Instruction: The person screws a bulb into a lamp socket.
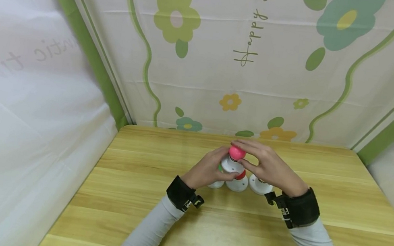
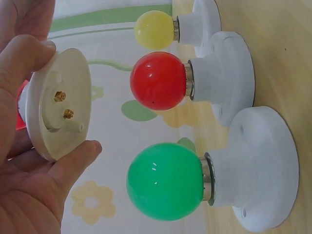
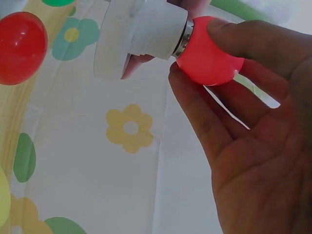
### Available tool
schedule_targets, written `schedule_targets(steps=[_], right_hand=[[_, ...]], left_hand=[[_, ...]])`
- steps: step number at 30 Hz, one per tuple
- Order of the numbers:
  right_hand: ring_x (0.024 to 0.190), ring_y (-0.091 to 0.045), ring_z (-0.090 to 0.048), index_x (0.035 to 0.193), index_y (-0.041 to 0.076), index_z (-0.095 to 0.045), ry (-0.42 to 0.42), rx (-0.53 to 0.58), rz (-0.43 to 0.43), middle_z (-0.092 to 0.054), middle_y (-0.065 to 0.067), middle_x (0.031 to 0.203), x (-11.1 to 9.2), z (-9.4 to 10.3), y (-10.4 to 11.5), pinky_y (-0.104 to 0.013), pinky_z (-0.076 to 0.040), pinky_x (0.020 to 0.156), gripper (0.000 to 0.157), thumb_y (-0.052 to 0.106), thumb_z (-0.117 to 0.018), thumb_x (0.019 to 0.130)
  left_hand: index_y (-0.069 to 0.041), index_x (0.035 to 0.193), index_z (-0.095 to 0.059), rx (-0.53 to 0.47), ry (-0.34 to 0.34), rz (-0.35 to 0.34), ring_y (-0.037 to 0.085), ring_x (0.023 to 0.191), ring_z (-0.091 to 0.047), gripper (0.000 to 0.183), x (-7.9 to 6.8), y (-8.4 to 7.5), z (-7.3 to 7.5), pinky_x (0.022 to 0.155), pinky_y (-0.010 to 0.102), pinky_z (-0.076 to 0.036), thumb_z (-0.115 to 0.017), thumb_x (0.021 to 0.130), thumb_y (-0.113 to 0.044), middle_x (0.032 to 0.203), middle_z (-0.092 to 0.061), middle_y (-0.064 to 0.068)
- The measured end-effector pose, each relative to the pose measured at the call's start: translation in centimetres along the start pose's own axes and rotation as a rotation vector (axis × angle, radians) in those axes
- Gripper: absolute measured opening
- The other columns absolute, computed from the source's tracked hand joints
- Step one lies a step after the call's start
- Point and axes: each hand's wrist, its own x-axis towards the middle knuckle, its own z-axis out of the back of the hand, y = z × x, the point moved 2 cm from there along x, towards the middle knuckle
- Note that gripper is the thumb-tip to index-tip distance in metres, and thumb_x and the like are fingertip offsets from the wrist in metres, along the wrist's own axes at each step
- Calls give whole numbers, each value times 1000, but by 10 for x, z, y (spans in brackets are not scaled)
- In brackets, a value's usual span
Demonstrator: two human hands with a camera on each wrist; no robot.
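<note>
My left hand [image 1: 211,168] grips a white round lamp holder [image 2: 61,105] by its rim, raised above the table. Two brass screws show on its underside in the left wrist view. A pinkish-red light bulb [image 3: 209,53] sits in that holder, its metal collar just visible at the socket mouth. My right hand [image 1: 269,163] pinches this bulb between thumb and fingers. Below stand three more white holders on the table, carrying a green bulb [image 2: 165,181], a red bulb [image 2: 158,80] and a yellow bulb [image 2: 154,29]. In the head view my hands partly cover them.
The wooden table [image 1: 129,208] runs back to a white flower-printed curtain [image 1: 203,67]. White fabric side walls [image 1: 36,121] with green edging rise left and right. Black straps with small cameras circle both wrists.
</note>
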Motion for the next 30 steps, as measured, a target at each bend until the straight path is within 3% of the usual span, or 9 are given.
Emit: schedule_targets(steps=[9, 30], right_hand=[[121, -29, -52, 133, 2, -56, -18, -35, 13, -57, -15, 134, 0, 0, 0, -46, -52, 90, 54, 9, -75, 83], [112, -27, -59, 129, 1, -59, -99, -125, 15, -62, -15, 126, 4, -9, -3, -45, -55, 86, 54, 12, -78, 79]], left_hand=[[-16, 141, -43, -6, -2, 19, 7, 110, -52, 66, 0, 1, 2, 92, 19, -48, -73, 84, -30, 129, -54, -2], [-18, 141, -43, 26, -38, 40, 5, 108, -52, 65, 0, 1, 1, 89, 18, -49, -73, 85, -31, 129, -54, -4]])
